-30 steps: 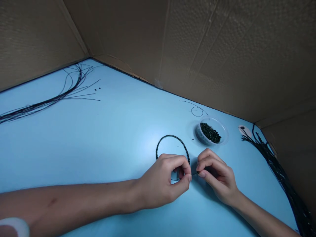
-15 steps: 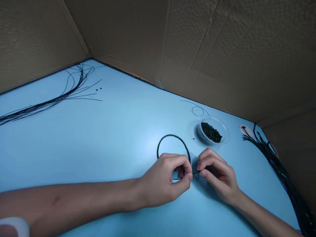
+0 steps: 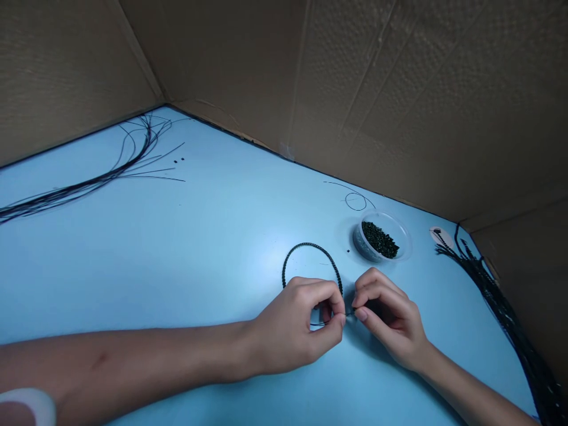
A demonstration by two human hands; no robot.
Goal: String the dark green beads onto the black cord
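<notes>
A dark beaded string (image 3: 306,244) curves in a loop on the blue table, its near part hidden behind my left hand (image 3: 304,325). That hand is closed, thumb and index fingertip pinching the string's thin black wire, and a short length of it pokes out to the right. Just beside it my right hand (image 3: 388,316) is closed in a pinch at the wire's end. Between its fingertips is a tiny dark spot that looks like a bead, mostly covered. A clear round tub (image 3: 404,241) of dark green beads (image 3: 379,239) stands beyond my right hand.
Bundled black wires (image 3: 102,179) lie at the far left. Many finished beaded strands (image 3: 501,302) run down the right edge, near a white disc (image 3: 446,238). A loose wire coil (image 3: 355,202) lies behind the tub. Cardboard walls (image 3: 248,65) enclose the table's back and sides.
My right fingertips have shifted slightly left, closer to my left hand, so the gap between them is narrower. My left hand keeps its pinch almost unmoved.
</notes>
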